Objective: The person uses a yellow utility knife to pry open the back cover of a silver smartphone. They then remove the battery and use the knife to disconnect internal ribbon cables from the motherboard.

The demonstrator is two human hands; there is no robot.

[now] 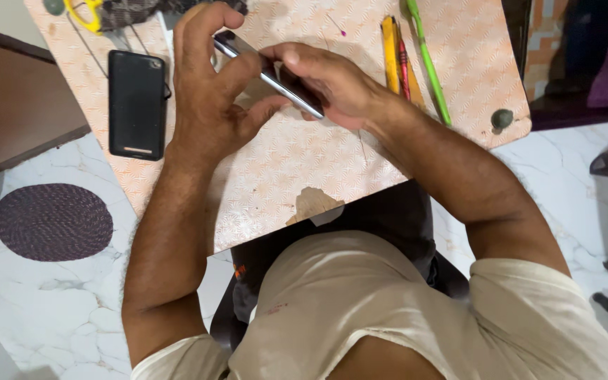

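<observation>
Fingers first: my left hand [209,91] is curled loosely, thumb and forefinger pinched onto the upper end of a slim phone [269,74] held on edge, the other fingers arched up and spread above it. My right hand [328,84] closes over the lower end of the same phone, fingers [283,53] folded along its top edge, thumb tucked underneath where I cannot see it. Both hands have a firm hold; neither is flat or wide open.

The phone sits tilted, its silver side rail facing up at me, running from upper left down to lower right between the two hands. It hangs just above the board [283,176], a pale peach patterned work surface lying across my lap, with a chipped patch on its near edge.

Left of my left hand, a second phone [136,104] lies flat on the board, black, dark side up. Right of my right wrist, a yellow tool [389,56], a red tool [403,67] and a green tool [429,63] lie side by side, touching or nearly so. At the far left corner, yellow handles [87,15], partly cut off. A small dark knob [502,118] sits at the board's right corner.

On the marble floor to the left, an oval woven mat [53,222].
</observation>
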